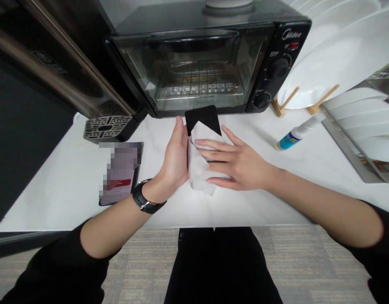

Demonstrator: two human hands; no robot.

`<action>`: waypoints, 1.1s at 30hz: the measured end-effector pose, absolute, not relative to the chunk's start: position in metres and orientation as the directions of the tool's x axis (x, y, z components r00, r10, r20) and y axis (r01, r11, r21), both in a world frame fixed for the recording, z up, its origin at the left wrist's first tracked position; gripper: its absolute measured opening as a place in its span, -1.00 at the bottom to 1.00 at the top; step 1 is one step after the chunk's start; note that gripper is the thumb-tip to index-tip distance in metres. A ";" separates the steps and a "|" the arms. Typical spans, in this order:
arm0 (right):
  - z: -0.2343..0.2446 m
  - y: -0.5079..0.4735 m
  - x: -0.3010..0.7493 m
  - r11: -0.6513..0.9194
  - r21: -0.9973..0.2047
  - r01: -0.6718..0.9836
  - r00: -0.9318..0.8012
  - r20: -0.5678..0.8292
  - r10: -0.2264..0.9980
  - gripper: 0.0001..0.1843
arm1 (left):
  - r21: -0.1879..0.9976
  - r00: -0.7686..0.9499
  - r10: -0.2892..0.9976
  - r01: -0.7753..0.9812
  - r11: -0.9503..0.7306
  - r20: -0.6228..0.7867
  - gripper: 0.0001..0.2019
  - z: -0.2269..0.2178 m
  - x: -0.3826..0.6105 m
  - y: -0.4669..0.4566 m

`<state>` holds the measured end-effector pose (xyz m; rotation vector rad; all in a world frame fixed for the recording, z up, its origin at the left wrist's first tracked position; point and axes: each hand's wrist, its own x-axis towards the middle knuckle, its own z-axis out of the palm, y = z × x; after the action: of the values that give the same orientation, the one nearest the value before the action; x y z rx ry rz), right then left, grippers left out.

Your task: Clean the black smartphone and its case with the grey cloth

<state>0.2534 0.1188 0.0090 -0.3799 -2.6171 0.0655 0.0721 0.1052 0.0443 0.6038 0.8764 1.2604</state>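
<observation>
A black smartphone (203, 119) lies face up near the middle, partly covered by a white cleaning cloth (199, 173) with zigzag edges. My left hand (176, 154) grips the phone along its left side, thumb along the upper edge; its other fingers are mostly hidden. My right hand (237, 162) rests flat on the cloth over the phone, its fingers stretched out and spread. Left of my left wrist, a second phone (121, 175) with a lit, blurred-out screen lies on the white counter (169, 213).
Behind the hands stands a black toaster oven (197, 71). A spray bottle (289, 139) with a blue label is on the right. White plates (327, 63) lean in a wooden rack, beside a metal dish rack (349, 156). At left is a machine with a drip tray (107, 127).
</observation>
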 end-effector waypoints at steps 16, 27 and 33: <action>0.009 0.116 0.254 0.949 -0.135 0.286 -0.865 0.390 0.317 -0.64 | 0.763 0.127 0.950 -0.571 0.304 -0.284 -0.45 0.042 0.074 0.103; 0.009 0.132 0.263 0.784 -0.182 0.594 -0.641 0.482 0.597 -0.60 | 0.776 0.206 0.947 -0.543 0.322 -0.248 -0.41 0.037 0.080 0.101; 0.007 0.130 0.261 0.829 -0.200 0.522 -0.707 0.442 0.552 -0.56 | 0.772 0.208 0.931 -0.520 0.366 -0.300 -0.36 0.035 0.077 0.102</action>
<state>0.2615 0.1297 0.0065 -0.7924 -2.5152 0.0820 0.0768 0.1017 0.0354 0.5851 0.8504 1.0932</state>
